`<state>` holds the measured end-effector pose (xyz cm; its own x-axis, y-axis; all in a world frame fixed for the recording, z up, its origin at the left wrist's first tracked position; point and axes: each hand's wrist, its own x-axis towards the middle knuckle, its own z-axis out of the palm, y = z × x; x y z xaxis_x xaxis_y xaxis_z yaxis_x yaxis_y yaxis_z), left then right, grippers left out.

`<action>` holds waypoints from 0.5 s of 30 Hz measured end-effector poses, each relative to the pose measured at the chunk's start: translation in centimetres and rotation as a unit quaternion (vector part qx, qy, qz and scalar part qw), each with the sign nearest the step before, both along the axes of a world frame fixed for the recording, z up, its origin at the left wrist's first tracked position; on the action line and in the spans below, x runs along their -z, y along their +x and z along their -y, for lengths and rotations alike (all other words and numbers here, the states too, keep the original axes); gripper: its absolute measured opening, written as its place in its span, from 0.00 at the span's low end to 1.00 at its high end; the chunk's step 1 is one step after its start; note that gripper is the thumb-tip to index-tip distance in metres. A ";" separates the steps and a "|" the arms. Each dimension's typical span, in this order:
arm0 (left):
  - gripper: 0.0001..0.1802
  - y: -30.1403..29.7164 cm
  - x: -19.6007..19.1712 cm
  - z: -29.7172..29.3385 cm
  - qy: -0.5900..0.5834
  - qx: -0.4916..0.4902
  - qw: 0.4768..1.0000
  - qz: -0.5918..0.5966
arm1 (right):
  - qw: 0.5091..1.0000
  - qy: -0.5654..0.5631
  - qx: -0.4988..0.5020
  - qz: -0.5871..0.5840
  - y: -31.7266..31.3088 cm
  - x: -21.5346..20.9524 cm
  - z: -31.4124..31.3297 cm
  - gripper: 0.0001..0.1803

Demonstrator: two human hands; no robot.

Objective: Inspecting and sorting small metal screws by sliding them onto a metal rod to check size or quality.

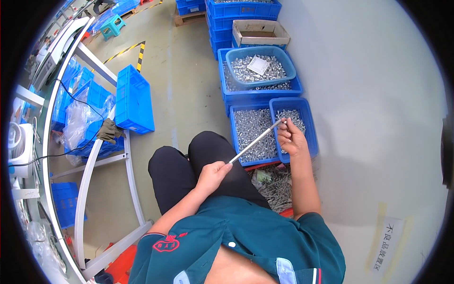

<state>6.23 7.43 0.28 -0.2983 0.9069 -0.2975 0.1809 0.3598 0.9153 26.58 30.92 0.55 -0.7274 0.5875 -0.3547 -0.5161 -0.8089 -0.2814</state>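
Observation:
A thin, straight silvery metal rod runs slantwise between my two hands, its far end up to the right. My left hand is closed around its lower end, above my thigh. At the upper end, the thumb and fingertips of my right hand pinch the rod's tip; whether a small part sits there too is hidden by the fingers. Beneath my right hand is a small blue bin with little metal parts in it. To its left, a larger blue bin is filled with similar parts.
Behind these stands a blue crate carrying a lighter blue basin of metal parts, with a cardboard box beyond. Many metal rods lie low beside my right leg. A white-framed bench and a tilted blue crate are leftward; a wall rises right.

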 end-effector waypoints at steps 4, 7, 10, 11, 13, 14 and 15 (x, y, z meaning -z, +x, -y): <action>0.22 0.0 -0.1 0.1 -0.002 0.005 1.000 -0.007 | 1.000 -0.014 0.002 -0.006 -0.4 -0.3 -0.1 0.12; 0.22 0.0 -0.2 0.0 -0.005 0.010 1.000 -0.015 | 1.000 0.001 -0.016 0.000 -0.5 -0.5 -0.1 0.13; 0.22 0.1 -0.4 0.0 -0.003 0.016 1.000 -0.026 | 0.998 0.005 -0.053 0.016 -0.9 -0.7 -0.2 0.13; 0.22 0.1 -0.4 0.0 0.002 0.018 0.999 -0.031 | 0.997 0.016 -0.074 0.029 -1.0 -0.7 -0.3 0.13; 0.22 0.1 -0.1 0.0 0.003 0.017 0.999 -0.035 | 0.994 0.026 -0.094 0.042 -1.2 -1.0 -0.4 0.14; 0.22 0.1 0.0 0.1 0.003 0.014 0.999 -0.038 | 0.993 0.020 -0.098 0.056 -1.3 -1.2 -0.4 0.14; 0.22 0.1 0.0 0.1 0.002 0.014 0.999 -0.038 | 0.992 0.014 -0.101 0.071 -1.5 -1.4 -0.3 0.14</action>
